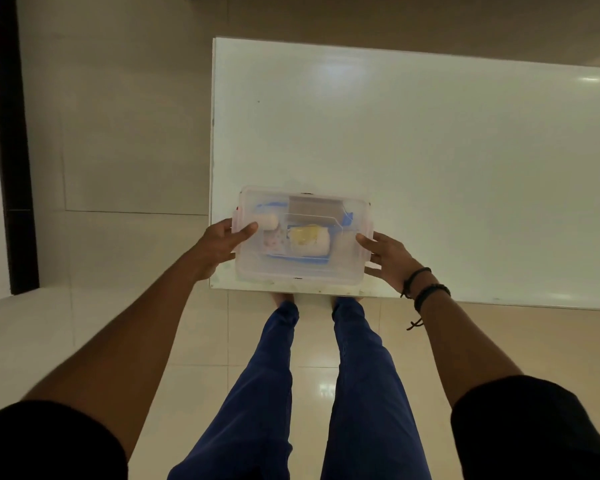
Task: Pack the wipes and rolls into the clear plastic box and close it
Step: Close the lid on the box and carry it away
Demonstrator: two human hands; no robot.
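Observation:
The clear plastic box [342,268] rests at the near left corner of the white table [430,150] with its lid on. Through the lid I make out a white roll with a yellowish label [309,241], a smaller white roll [270,222] at the left, a patterned wipes pack [274,241] and a grey pack [314,206] at the back. My left hand [219,247] grips the box's left end, thumb on the lid. My right hand [385,259] grips the right end at the side latch.
The table's near edge [326,291] runs just under the box, and its left edge lies beside my left hand. My legs in blue trousers [312,393] stand on the tiled floor below. A dark door frame [11,150] stands at the far left.

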